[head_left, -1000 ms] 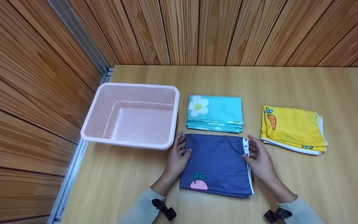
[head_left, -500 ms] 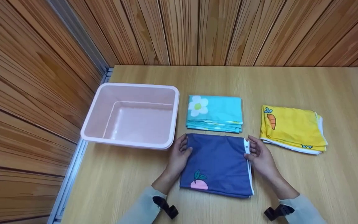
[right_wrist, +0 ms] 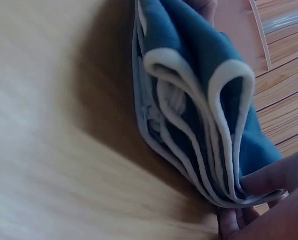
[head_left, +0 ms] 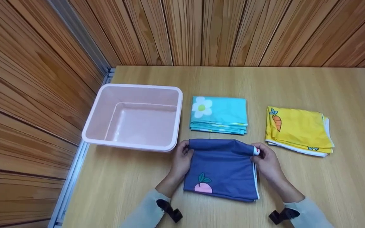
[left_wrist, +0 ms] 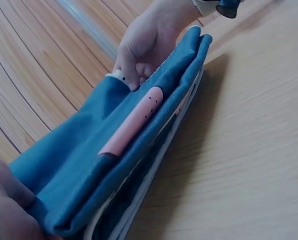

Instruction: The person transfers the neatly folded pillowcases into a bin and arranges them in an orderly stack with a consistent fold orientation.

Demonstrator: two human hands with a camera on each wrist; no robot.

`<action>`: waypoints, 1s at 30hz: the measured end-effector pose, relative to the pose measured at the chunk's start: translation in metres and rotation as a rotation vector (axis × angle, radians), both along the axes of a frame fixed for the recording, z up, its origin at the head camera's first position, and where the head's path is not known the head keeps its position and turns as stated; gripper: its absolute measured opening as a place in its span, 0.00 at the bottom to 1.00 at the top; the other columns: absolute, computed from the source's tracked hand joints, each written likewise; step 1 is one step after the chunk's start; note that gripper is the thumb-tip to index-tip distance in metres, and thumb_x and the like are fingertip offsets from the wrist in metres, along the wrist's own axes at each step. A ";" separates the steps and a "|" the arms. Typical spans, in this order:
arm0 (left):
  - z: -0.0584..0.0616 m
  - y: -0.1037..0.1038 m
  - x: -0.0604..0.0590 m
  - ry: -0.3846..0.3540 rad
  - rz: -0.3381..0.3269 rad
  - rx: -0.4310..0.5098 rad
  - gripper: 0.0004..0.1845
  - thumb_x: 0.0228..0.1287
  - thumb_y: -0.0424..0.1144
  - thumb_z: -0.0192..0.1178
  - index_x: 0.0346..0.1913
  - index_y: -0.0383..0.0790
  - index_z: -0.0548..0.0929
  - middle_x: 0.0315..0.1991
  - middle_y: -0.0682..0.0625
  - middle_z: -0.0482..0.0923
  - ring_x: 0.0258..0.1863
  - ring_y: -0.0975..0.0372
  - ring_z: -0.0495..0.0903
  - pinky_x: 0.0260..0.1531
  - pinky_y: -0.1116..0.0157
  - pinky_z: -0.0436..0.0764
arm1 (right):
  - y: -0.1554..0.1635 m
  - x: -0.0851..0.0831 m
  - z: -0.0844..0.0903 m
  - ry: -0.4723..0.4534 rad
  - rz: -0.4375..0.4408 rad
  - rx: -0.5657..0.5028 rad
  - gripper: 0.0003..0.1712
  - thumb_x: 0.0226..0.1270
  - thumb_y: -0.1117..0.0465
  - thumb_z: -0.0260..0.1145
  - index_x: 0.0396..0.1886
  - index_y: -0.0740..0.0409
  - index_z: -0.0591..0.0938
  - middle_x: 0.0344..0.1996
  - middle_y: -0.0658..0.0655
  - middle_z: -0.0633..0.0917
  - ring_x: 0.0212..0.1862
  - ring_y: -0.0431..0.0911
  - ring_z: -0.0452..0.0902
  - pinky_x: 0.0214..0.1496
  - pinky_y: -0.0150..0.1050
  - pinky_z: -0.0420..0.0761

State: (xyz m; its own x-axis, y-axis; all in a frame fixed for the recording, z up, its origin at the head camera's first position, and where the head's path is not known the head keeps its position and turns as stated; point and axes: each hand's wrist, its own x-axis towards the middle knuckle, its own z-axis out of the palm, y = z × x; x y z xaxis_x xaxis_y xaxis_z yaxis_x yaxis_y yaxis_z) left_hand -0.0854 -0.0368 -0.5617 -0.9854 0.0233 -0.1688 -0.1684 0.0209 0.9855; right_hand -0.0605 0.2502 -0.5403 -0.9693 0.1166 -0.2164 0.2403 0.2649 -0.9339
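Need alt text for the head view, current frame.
Two hands, left hand and right hand, grip the far corners of a folded navy cloth with a pink fruit print, lifting its far edge off a wooden table. An empty pink tub sits left; folded teal cloth and yellow cloth lie behind.

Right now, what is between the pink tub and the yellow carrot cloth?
In the head view, the folded turquoise flower cloth lies on the table between the pink tub and the yellow carrot cloth.
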 end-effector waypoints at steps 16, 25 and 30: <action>0.004 -0.002 -0.001 0.121 -0.058 -0.058 0.12 0.78 0.26 0.46 0.57 0.37 0.75 0.55 0.46 0.80 0.57 0.56 0.78 0.61 0.54 0.77 | 0.000 0.006 0.000 0.259 0.048 -0.059 0.12 0.76 0.78 0.51 0.55 0.70 0.72 0.51 0.56 0.79 0.54 0.38 0.74 0.57 0.26 0.70; -0.001 -0.003 -0.002 0.134 -0.086 -0.016 0.20 0.82 0.35 0.47 0.71 0.40 0.70 0.67 0.44 0.73 0.68 0.51 0.71 0.69 0.51 0.70 | 0.003 0.005 -0.003 0.184 0.052 -0.063 0.26 0.82 0.68 0.50 0.76 0.60 0.63 0.71 0.57 0.68 0.72 0.46 0.62 0.64 0.22 0.64; -0.002 -0.004 0.000 0.106 -0.153 0.016 0.31 0.80 0.37 0.52 0.80 0.43 0.56 0.76 0.42 0.60 0.75 0.49 0.61 0.71 0.52 0.67 | 0.005 0.006 -0.004 0.101 0.103 -0.038 0.42 0.81 0.59 0.57 0.84 0.48 0.45 0.80 0.63 0.53 0.79 0.59 0.49 0.73 0.31 0.62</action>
State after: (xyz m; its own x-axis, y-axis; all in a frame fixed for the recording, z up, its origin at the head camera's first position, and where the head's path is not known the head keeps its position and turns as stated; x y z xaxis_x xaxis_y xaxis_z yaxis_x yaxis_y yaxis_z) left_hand -0.0850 -0.0404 -0.5640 -0.9824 0.1759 -0.0625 -0.0594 0.0229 0.9980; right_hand -0.0548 0.2548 -0.5445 -0.9928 0.0093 -0.1195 0.1181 0.2472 -0.9617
